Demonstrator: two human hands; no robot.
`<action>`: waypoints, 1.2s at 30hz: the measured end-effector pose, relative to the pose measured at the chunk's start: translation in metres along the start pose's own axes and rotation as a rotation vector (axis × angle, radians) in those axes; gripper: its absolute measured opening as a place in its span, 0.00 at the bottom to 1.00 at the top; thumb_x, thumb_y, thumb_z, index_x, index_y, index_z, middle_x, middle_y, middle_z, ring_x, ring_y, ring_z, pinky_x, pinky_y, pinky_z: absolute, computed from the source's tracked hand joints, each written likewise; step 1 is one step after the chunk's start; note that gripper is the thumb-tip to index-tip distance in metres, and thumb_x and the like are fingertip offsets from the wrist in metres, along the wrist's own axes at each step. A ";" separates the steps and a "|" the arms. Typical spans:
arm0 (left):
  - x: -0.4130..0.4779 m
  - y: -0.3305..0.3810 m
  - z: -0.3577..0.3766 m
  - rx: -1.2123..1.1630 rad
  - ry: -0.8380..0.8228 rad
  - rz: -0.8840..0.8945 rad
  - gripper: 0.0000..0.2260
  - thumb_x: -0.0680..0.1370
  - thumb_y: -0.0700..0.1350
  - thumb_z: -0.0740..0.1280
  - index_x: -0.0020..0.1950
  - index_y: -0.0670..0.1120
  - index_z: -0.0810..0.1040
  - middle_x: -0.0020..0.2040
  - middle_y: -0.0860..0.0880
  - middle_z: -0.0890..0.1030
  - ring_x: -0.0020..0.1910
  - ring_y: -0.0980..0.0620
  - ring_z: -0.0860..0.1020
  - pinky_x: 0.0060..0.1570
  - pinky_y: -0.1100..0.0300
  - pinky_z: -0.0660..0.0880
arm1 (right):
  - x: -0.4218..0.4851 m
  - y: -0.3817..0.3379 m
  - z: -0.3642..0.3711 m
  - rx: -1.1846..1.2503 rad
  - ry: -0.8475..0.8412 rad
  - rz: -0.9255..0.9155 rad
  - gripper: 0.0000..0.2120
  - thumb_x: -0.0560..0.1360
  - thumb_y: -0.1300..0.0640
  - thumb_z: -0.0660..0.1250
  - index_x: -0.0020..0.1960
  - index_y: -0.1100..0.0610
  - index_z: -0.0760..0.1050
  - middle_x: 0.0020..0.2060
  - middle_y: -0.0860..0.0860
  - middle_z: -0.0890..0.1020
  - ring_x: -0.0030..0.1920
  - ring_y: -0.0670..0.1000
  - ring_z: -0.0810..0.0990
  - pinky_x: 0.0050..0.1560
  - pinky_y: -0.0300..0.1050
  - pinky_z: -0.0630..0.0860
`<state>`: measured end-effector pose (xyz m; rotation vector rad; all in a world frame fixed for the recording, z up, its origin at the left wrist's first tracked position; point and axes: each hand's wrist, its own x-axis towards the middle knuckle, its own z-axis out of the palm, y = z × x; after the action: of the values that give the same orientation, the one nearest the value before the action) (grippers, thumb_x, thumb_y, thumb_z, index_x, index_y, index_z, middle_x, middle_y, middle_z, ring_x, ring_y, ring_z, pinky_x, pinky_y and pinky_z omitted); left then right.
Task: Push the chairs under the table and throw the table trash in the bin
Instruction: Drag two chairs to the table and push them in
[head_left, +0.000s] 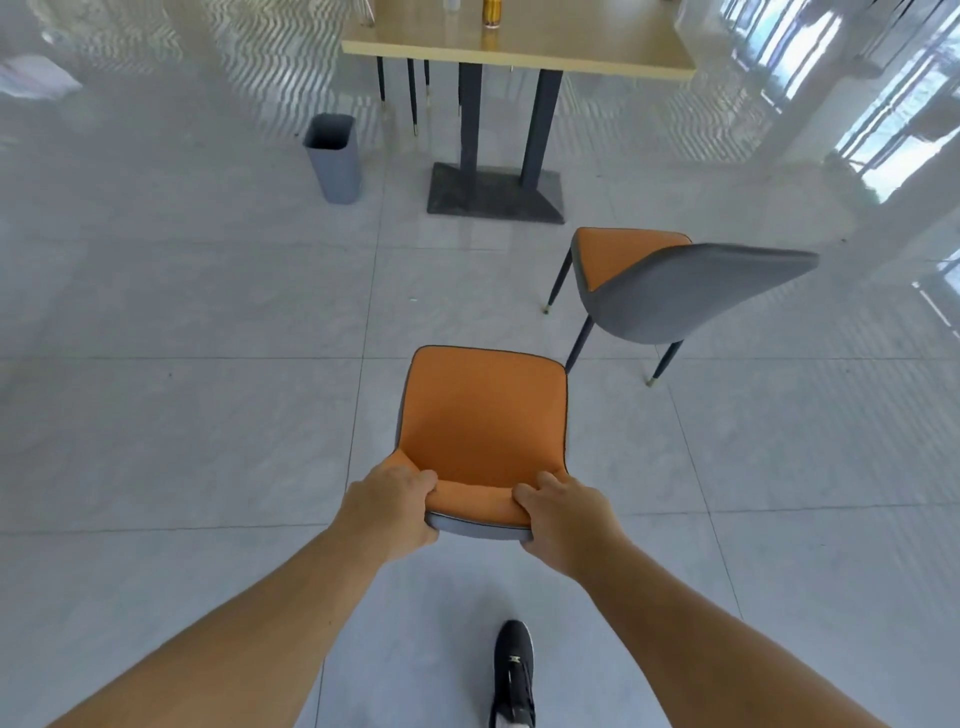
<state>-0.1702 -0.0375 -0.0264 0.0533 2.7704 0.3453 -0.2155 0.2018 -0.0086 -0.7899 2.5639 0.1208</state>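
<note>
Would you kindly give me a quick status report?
Left hand, right hand gripping near chair backrest. Table ahead, chair short of it. Second chair angled right of path.

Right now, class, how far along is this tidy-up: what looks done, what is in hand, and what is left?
Done: nothing visibly. In hand: the left hand and right hand grip the backrest of the near chair, well short of the table. Left: the second chair stands out too, a yellow can sits on the table, and the grey bin waits beside it.
</note>
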 end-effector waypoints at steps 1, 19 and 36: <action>0.015 -0.001 -0.005 -0.003 -0.009 -0.015 0.15 0.71 0.56 0.73 0.47 0.57 0.68 0.42 0.55 0.71 0.42 0.52 0.72 0.39 0.57 0.72 | 0.014 0.010 -0.007 0.002 0.004 -0.008 0.14 0.77 0.45 0.65 0.60 0.49 0.74 0.51 0.51 0.78 0.49 0.58 0.80 0.45 0.53 0.82; 0.303 -0.088 -0.134 0.026 -0.044 -0.088 0.15 0.72 0.55 0.72 0.57 0.54 0.76 0.50 0.51 0.78 0.45 0.49 0.77 0.47 0.50 0.81 | 0.301 0.117 -0.160 -0.012 0.025 -0.018 0.13 0.78 0.45 0.67 0.59 0.49 0.75 0.49 0.51 0.77 0.49 0.59 0.79 0.45 0.55 0.81; 0.571 -0.165 -0.264 -0.005 -0.018 -0.080 0.12 0.73 0.51 0.74 0.53 0.53 0.75 0.49 0.50 0.79 0.45 0.49 0.78 0.46 0.52 0.80 | 0.559 0.206 -0.300 -0.018 -0.008 0.000 0.13 0.79 0.47 0.65 0.60 0.51 0.74 0.50 0.53 0.76 0.49 0.60 0.80 0.48 0.58 0.82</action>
<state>-0.7963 -0.2132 -0.0174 -0.0546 2.7447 0.3288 -0.8580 0.0234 0.0010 -0.7952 2.5590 0.1468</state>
